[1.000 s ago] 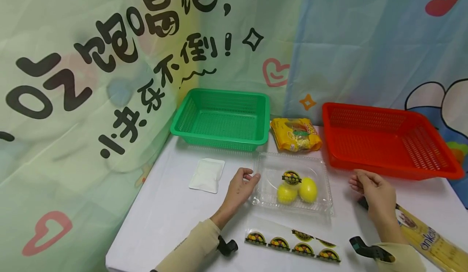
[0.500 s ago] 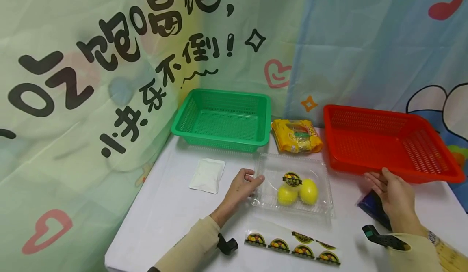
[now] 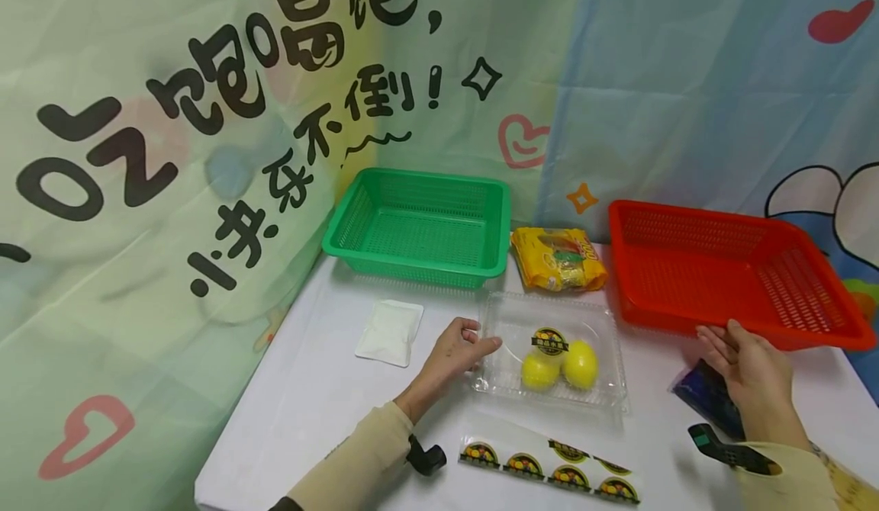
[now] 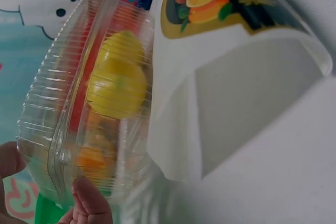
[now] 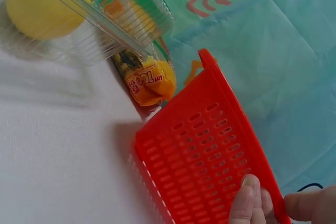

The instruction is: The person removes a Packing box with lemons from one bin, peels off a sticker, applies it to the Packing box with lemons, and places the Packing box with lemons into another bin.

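My left hand (image 3: 449, 358) holds the left end of a clear plastic clamshell box (image 3: 508, 320), its thumb over the lid. Two yellow lemons (image 3: 580, 364) lie inside, and a round fruit sticker (image 3: 550, 341) is on the lid. In the left wrist view, thumb and fingers grip the end of the box (image 4: 58, 129). At the front rim of the red basket (image 3: 648, 326) is my right hand (image 3: 751, 374). The right wrist view shows the rim pinched between thumb (image 5: 310, 204) and fingers. Nothing is in the red basket.
A green basket (image 3: 412, 271) stands at the back left, beside a yellow snack packet (image 3: 559, 259). A white packet (image 3: 389, 333) lies at left. In front of the box is a sticker sheet (image 3: 549, 461). A dark-ended noodle bag (image 3: 707, 398) runs under my right forearm.
My right hand has moved right, from beside the box to the red basket's rim, and now covers more of the noodle bag. The left hand stays on the box, its thumb slightly farther over the lid.
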### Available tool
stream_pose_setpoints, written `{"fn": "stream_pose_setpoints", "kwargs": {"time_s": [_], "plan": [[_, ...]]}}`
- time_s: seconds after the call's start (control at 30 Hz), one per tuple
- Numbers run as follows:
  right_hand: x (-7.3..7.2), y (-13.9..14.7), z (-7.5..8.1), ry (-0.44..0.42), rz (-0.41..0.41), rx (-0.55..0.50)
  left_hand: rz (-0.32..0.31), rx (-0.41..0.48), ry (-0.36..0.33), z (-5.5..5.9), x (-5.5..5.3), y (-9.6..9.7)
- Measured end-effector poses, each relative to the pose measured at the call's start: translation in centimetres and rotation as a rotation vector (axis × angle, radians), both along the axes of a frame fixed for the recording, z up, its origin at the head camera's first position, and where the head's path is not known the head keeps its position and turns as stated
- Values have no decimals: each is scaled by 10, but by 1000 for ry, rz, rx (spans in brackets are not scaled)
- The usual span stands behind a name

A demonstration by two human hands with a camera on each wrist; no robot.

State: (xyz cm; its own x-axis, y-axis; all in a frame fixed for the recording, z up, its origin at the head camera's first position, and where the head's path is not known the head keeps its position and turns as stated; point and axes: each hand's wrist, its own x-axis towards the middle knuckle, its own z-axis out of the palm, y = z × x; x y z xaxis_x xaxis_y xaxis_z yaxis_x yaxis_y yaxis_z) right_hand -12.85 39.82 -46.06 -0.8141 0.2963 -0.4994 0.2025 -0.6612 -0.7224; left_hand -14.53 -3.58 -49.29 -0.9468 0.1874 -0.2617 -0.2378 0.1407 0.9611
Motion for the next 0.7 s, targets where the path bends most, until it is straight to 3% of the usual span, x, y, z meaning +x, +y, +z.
{"fn": "stream_pose_setpoints", "kwargs": {"time_s": [0.13, 0.43, 0.7], "plan": [[1, 0, -1, 0, 2, 15, 1, -29, 26, -1, 0, 1], [1, 0, -1, 0, -7, 19, 4, -93, 183, 1, 1, 2], [1, 1, -2, 14, -1, 31, 45, -33, 190, -1, 3, 5]]}}
